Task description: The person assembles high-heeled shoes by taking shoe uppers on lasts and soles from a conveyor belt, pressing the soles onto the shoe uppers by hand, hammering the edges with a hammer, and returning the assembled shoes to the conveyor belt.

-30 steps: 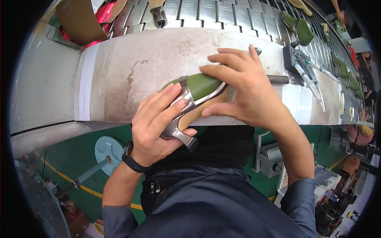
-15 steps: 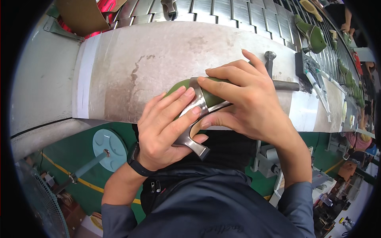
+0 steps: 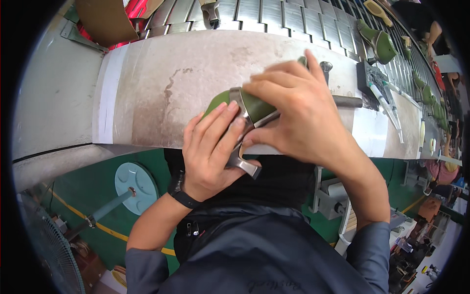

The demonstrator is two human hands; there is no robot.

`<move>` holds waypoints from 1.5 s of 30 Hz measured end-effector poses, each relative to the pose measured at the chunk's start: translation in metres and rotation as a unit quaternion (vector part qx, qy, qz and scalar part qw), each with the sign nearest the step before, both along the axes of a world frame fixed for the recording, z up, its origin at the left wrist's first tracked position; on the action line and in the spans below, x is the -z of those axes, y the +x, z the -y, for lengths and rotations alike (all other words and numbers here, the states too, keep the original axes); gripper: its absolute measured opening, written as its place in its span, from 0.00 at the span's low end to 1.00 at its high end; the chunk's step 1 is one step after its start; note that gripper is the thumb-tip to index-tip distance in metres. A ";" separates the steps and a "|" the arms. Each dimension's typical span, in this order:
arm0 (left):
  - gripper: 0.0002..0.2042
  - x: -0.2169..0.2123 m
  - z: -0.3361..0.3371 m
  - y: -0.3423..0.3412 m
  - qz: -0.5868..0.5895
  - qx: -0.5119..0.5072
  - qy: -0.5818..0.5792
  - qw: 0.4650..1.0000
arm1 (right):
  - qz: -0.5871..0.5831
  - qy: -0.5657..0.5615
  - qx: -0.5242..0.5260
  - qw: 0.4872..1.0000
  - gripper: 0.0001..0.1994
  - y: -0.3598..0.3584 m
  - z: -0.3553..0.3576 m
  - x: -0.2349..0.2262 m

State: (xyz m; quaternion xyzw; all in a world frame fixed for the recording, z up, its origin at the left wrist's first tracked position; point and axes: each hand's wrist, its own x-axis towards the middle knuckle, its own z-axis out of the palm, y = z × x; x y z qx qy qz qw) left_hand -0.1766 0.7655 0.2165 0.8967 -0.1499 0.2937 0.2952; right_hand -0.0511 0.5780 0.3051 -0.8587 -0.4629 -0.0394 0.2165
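Right at the near edge of the table, both hands grip a green shoe last fitted with a metal heel piece. The left hand wraps around the last's near end and the metal part, fingers curled over it. The right hand is clasped over the far end of the last, covering most of it. More green lasts stand on the slatted conveyor along the far edge.

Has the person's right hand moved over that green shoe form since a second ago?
Cannot tell for certain: the head camera shifted too. Against the shoe form, the right hand seems to have slid slightly toward the worn grey bench, covering more of it.
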 end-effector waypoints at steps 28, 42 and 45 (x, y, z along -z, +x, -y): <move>0.46 -0.069 0.027 0.091 -0.258 0.121 -0.046 0.957 | -0.087 0.028 0.226 0.970 0.26 -0.025 0.097 0.043; 0.53 -0.072 0.026 0.102 -0.305 0.152 -0.012 0.940 | -0.356 0.337 0.191 0.850 0.15 -0.005 0.068 0.010; 0.54 -0.069 0.026 0.104 -0.300 0.151 -0.006 0.942 | -0.387 0.252 0.195 0.865 0.15 0.006 0.068 -0.010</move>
